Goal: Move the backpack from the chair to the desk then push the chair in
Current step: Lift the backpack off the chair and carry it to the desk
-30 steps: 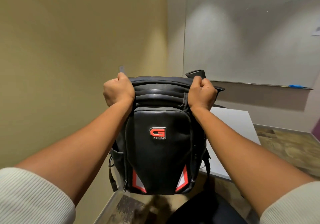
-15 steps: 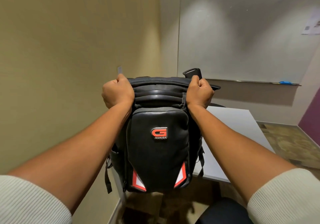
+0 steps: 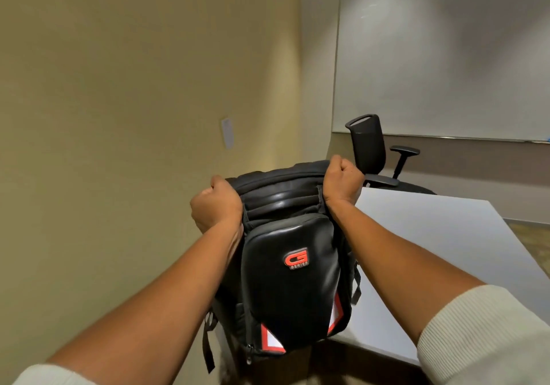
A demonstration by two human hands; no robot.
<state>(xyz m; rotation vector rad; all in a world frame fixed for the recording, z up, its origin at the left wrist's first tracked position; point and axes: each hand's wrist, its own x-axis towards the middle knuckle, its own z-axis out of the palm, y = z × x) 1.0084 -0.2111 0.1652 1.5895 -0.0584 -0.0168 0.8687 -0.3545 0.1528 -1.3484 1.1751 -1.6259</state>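
A black backpack (image 3: pixel 290 268) with a red logo and red-and-white corner patches hangs upright in the air at the centre. My left hand (image 3: pixel 215 207) is closed on its top left edge. My right hand (image 3: pixel 342 180) is closed on its top right edge. The bag's lower right corner overlaps the near left corner of the white desk (image 3: pixel 431 244); whether it touches the desk I cannot tell. The chair it came from is out of view.
A beige wall runs close along the left. A black office chair (image 3: pixel 372 149) stands behind the desk's far end, below a large whiteboard (image 3: pixel 446 57). A small white plate (image 3: pixel 227 133) is on the left wall. Brown floor shows at far right.
The backpack has dropped lower and shifted right toward the desk corner, tilting slightly. The view has swung, so the far chair now shows and the near chair seat has left the frame.
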